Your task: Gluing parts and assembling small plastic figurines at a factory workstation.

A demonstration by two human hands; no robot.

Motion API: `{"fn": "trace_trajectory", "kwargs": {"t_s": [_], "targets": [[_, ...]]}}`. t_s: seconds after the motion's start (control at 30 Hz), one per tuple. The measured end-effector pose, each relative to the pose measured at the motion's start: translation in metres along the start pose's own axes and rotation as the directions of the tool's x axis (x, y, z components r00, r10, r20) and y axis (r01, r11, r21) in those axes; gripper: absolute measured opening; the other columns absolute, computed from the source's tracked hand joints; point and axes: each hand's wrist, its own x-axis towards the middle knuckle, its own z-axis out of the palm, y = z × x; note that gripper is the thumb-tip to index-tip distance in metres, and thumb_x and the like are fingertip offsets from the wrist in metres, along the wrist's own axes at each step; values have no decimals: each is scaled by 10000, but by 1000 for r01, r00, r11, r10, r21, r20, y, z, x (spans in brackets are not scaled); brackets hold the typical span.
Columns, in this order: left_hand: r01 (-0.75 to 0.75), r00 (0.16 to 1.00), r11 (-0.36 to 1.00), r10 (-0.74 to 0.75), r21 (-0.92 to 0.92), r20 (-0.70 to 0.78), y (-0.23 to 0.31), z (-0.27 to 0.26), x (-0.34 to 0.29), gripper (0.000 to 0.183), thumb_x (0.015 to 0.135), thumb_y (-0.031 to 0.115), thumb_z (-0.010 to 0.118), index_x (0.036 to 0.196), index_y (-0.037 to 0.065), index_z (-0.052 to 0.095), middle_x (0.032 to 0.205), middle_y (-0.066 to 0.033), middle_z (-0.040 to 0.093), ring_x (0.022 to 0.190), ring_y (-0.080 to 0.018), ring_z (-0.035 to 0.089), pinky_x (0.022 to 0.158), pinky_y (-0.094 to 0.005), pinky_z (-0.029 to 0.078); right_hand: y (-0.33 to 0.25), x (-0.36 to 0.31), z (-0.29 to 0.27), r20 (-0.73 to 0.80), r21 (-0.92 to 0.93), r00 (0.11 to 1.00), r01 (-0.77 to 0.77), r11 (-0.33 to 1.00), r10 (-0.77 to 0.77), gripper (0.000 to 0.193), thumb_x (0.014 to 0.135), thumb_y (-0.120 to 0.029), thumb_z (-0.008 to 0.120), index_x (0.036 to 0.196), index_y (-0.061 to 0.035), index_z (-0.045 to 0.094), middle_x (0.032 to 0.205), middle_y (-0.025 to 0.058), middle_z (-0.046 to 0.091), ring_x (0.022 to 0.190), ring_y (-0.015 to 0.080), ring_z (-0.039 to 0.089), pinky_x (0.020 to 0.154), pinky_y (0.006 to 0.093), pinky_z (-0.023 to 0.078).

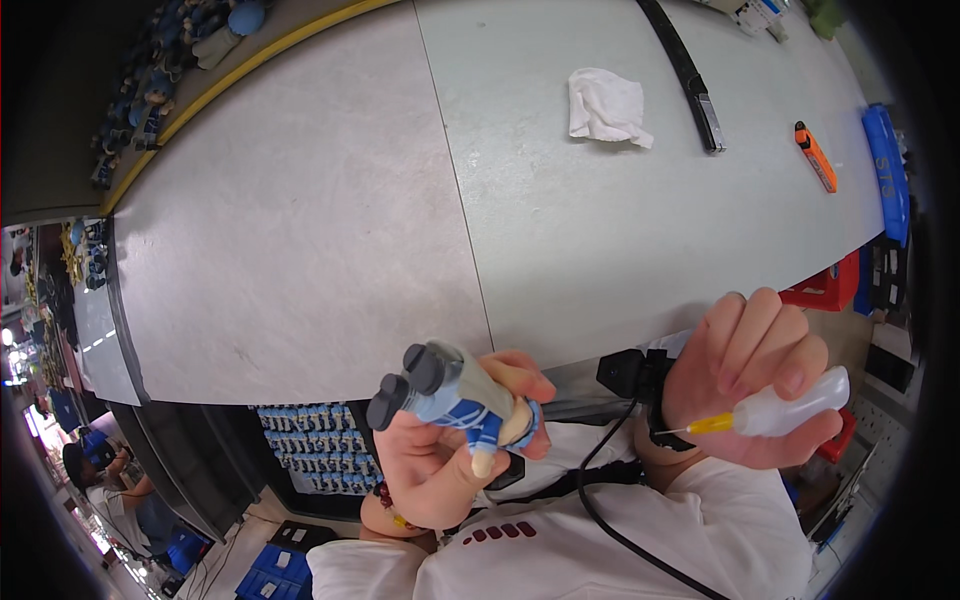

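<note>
Figurine (465, 408) in the left hand (425, 470), just off the counter's (320, 230) near edge: your fingers and thumb are closed around its blue-clad body, its dark feet tilt up toward the left, and one small arm hangs down against your hand. A head cannot be made out. Right hand (712, 375), in front of the same edge and well apart from the left: your fingers are curled, with a white squeeze bottle (800, 405) lodged between them and the thumb; how hard it is pressed you cannot tell from this view. Its yellow nozzle (710, 424) and thin needle (678, 431) point back toward your wrist. For good handling, turn the needle outward before bringing the hands together, steady the figurine by its body rather than its arm, and squeeze lightly, since a soft bottle may give out more than wanted. Crumpled white cloth (607, 105), toward the counter's far edge, could serve for stray drops. Orange cutter (816, 158), near the right edge, lies well apart from both hands.
</note>
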Motion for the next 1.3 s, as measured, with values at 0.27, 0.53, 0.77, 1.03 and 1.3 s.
{"fn": "trace_trajectory", "kwargs": {"t_s": [0.27, 0.53, 0.77, 1.03, 1.3], "targets": [[-110, 991, 986, 119, 125, -65, -8, 5, 5, 383, 726, 146, 661, 990, -55, 467, 854, -188, 530, 525, -165, 557, 457, -232, 481, 1, 0, -2, -2, 4, 1000, -18, 1000, 18, 421, 835, -491, 404, 790, -81, 487, 677, 15, 429, 566, 102, 388, 493, 223, 287], [-56, 987, 997, 63, 49, -146, -7, 10, 3, 445, 715, 171, 672, 1018, -85, 470, 879, -261, 546, 581, -226, 604, 508, -301, 531, 2, 1, -5, 5, 20, 1000, -24, 1000, 24, 412, 843, -477, 398, 801, -78, 492, 684, 16, 431, 570, 102, 392, 501, 223, 290], [-125, 986, 991, 130, 52, -100, -11, 10, 5, 472, 726, 189, 663, 1036, -97, 451, 878, -275, 550, 616, -247, 616, 538, -320, 540, 0, 1, -3, 12, 22, 999, -34, 999, 33, 410, 843, -467, 409, 795, -69, 497, 683, 22, 436, 567, 104, 390, 495, 225, 292], [-15, 984, 997, 28, 74, -175, 0, 5, 6, 507, 705, 217, 682, 1029, -102, 458, 870, -269, 552, 578, -229, 598, 534, -299, 521, 3, 0, 1, -21, -1, 1000, -9, 1000, 9, 415, 835, -467, 431, 782, -61, 498, 677, 27, 436, 567, 112, 388, 467, 220, 299], [-82, 985, 975, 111, 207, -131, -10, -1, -5, 615, 576, 298, 778, 976, -72, 493, 808, -188, 567, 587, -177, 590, 516, -226, 493, -3, 3, 2, 152, -42, 986, -60, 997, 65, 331, 790, -441, 508, 764, -111, 508, 646, -1, 428, 582, 91, 385, 500, 217, 279]]}}
